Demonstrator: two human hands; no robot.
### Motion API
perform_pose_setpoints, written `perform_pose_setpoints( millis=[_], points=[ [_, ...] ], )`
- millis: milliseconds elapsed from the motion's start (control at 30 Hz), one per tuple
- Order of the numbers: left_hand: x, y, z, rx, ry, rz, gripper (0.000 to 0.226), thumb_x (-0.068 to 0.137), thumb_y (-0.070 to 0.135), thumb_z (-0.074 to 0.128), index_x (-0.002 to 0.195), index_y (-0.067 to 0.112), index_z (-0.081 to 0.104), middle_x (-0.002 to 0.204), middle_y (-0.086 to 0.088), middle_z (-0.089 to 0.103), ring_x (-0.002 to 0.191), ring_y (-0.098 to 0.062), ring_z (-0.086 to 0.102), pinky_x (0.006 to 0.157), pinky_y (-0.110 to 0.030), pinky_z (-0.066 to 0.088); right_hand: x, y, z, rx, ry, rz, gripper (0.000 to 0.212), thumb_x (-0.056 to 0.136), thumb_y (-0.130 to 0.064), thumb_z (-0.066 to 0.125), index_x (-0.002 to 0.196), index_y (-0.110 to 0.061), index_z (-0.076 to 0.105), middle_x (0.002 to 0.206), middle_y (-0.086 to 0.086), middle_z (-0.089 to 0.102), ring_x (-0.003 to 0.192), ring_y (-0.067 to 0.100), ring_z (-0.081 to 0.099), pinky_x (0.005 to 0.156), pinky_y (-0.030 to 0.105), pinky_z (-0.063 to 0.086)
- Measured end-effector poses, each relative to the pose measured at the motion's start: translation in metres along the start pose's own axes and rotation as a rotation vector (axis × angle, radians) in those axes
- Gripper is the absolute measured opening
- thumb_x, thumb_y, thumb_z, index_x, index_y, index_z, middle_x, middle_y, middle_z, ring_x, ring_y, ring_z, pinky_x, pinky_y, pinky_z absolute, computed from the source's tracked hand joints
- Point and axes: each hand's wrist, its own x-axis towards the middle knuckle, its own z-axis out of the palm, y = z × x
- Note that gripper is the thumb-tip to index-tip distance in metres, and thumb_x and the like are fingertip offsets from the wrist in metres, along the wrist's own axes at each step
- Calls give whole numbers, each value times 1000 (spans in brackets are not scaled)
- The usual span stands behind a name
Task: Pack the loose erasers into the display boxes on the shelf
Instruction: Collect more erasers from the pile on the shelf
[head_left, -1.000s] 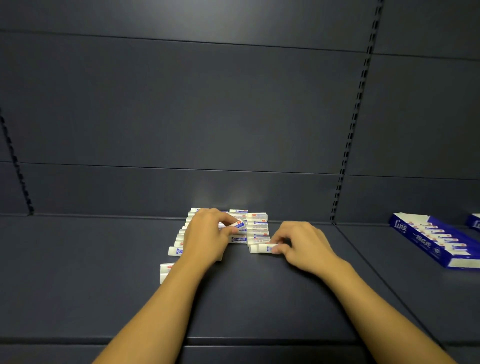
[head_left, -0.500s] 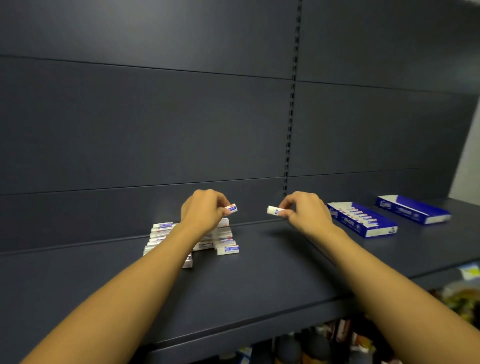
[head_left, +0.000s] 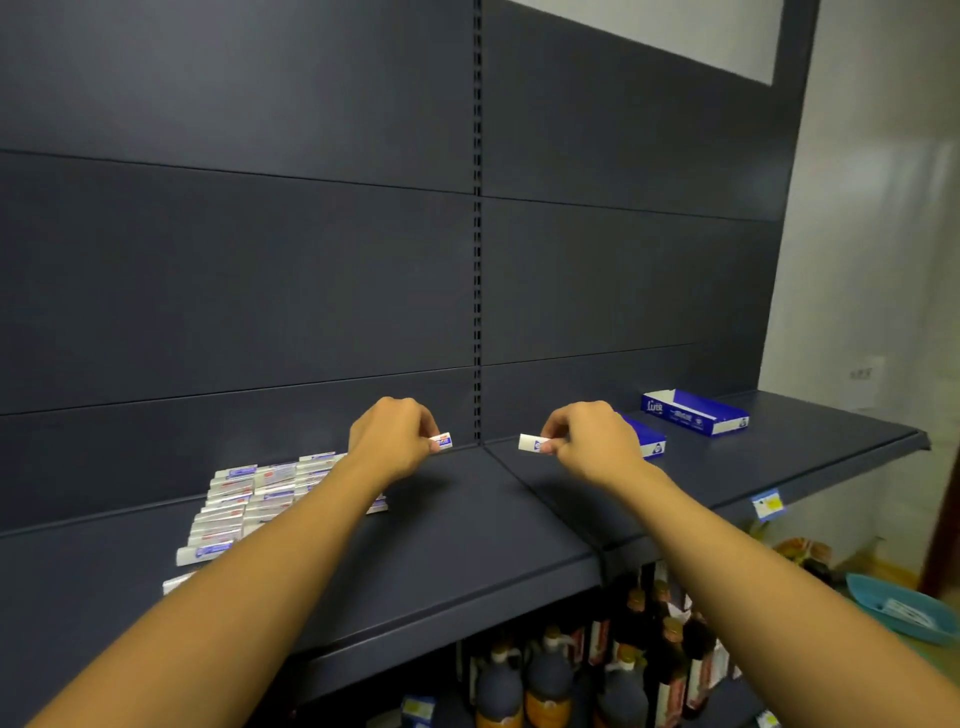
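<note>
My left hand (head_left: 392, 441) pinches one eraser (head_left: 442, 441), my right hand (head_left: 592, 441) another (head_left: 531, 443), both lengthwise left-right. Boxes (head_left: 696, 413) lie rightward, nearer my right hand; the pile (head_left: 244, 499) sits left.

my left hand (head_left: 390, 441) pinches one eraser (head_left: 442, 441), my right hand (head_left: 592, 441) another eraser (head_left: 534, 443), both above the shelf (head_left: 467, 545); loose erasers (head_left: 249, 499) lie left, two blue display boxes (head_left: 696, 413) right.

Both hands (head_left: 390, 441) (head_left: 592, 441) raised, fingers pinched
</note>
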Motion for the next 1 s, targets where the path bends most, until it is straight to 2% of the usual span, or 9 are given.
perform_pose_setpoints(
  millis=[100, 267, 400, 500, 667, 767, 900, 1000],
  points=[
    [-4, 27, 4, 8, -21, 3, 13, 87, 34, 76, 99, 30, 76, 99, 4, 73, 92, -21, 66, 79, -35, 56, -9, 27, -15, -36, -3, 4, 12, 92, -35, 71, 100, -27, 73, 92, -5, 64, 84, 17, 56, 69, 28, 42],
    [-10, 80, 14, 6, -42, 21, 12, 89, 30, 75, 101, 27, 76, 99, 4, 72, 89, -19, 65, 72, -32, 50, -15, 75, -39, -100, -13, -2, 12, 90, -36, 71, 98, -27, 74, 99, 0, 70, 92, 23, 65, 73, 34, 52],
    [-10, 122, 20, 13, -29, 18, 12, 90, 27, 74, 102, 24, 77, 100, 3, 72, 87, -17, 63, 69, -31, 47, -17, 110, -60, -157, -28, -37, 19, 90, -36, 71, 106, -26, 74, 106, 2, 71, 95, 22, 66, 77, 39, 58],
    [-11, 147, 28, 17, -52, 7, 11, 89, 27, 75, 99, 26, 77, 99, 3, 72, 89, -18, 65, 70, -32, 50, -20, 138, -70, -179, -36, -53, 23, 90, -38, 71, 110, -25, 74, 109, 1, 71, 97, 22, 66, 72, 34, 54],
    [-11, 178, 44, 18, -80, 13, 9, 88, 28, 77, 97, 26, 76, 97, 4, 72, 89, -18, 67, 77, -36, 56, -25, 174, -72, -197, -55, -60, 20, 91, -36, 69, 107, -25, 73, 109, 1, 70, 99, 22, 65, 79, 35, 55],
    [-5, 191, 54, 17, -87, 25, 11, 88, 33, 77, 98, 27, 75, 99, 4, 72, 92, -19, 66, 81, -39, 58, -22, 191, -73, -198, -53, -57, 22, 92, -38, 68, 110, -25, 72, 109, 1, 69, 100, 22, 64, 75, 32, 51],
    [12, 204, 67, 16, -90, 16, 11, 88, 33, 77, 98, 27, 75, 99, 5, 72, 92, -17, 66, 80, -39, 57, -10, 207, -76, -159, -38, -45, 20, 93, -35, 68, 110, -26, 71, 108, 0, 69, 100, 20, 63, 71, 30, 46],
    [29, 213, 80, 19, -89, 21, 11, 89, 31, 76, 98, 26, 75, 99, 6, 72, 90, -14, 64, 76, -34, 54, 5, 217, -75, -136, -24, -34, 18, 93, -35, 68, 108, -26, 72, 107, 0, 70, 98, 20, 64, 72, 31, 49]
  ],
)
